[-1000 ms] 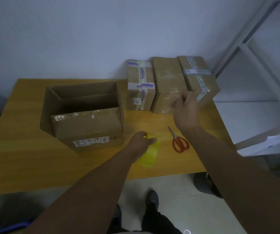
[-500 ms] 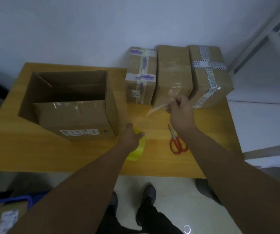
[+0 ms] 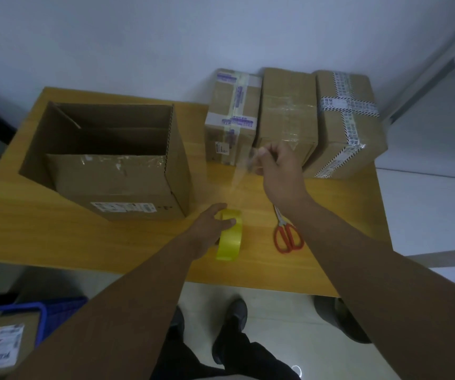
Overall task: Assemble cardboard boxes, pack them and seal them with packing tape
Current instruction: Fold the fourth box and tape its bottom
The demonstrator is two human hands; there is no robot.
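Head view: left hand (image 3: 207,229) grips upright yellow tape (image 3: 231,242), right hand (image 3: 281,171) pinches its clear strip (image 3: 241,171); open box (image 3: 111,171) beside, scissors (image 3: 286,237) near

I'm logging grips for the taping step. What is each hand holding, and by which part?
The left hand grips the yellow tape roll at its upper rim. The right hand pinches the free end of the clear tape strip.
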